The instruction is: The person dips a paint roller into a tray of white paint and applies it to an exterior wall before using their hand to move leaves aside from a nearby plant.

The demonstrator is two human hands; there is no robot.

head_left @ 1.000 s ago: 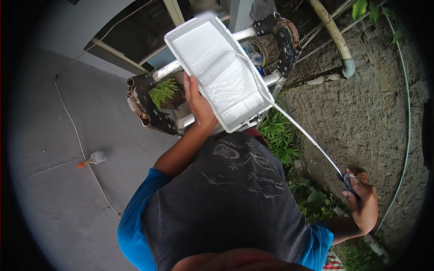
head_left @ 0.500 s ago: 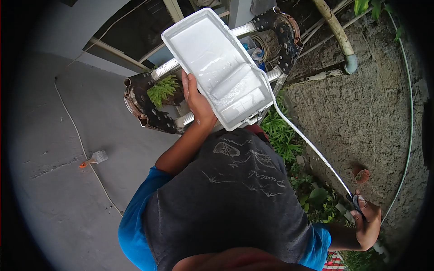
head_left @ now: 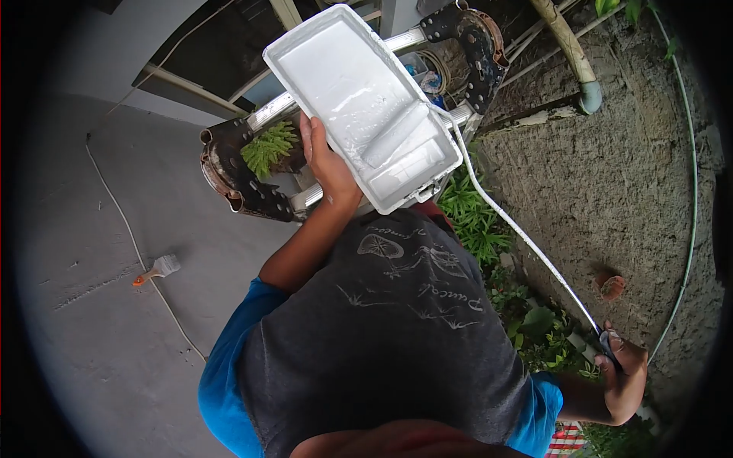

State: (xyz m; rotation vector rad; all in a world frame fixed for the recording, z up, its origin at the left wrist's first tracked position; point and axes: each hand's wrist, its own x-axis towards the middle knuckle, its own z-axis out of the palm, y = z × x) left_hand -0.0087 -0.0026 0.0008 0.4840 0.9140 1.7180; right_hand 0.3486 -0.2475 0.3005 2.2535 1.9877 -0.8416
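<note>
My left hand [head_left: 330,164] supports the white paint tray [head_left: 416,189] by its left side; the thumb shows along the edge and the other fingers are mostly hidden beneath. White paint coats the tray's sloped bed. A paint roller [head_left: 395,137] lies across the tray's lower part, its sleeve covered in white paint. Its long white rod [head_left: 527,237] bends over the tray's right rim and runs down to the right. At the far end my right hand [head_left: 622,370] is closed round the dark grip.
Under the tray is an aluminium ladder [head_left: 275,111] with dark, rusty end pieces. A paintbrush [head_left: 159,269] with an orange handle lies on the grey surface at left, by a thin cable [head_left: 126,214]. Plants [head_left: 477,214] grow beside the rough wall [head_left: 565,183], near a pipe [head_left: 588,91].
The tray has shifted slightly left and up in view, along with the ladder. The roller sleeve sits at a slightly different tilt in the tray. Both hands keep their grips.
</note>
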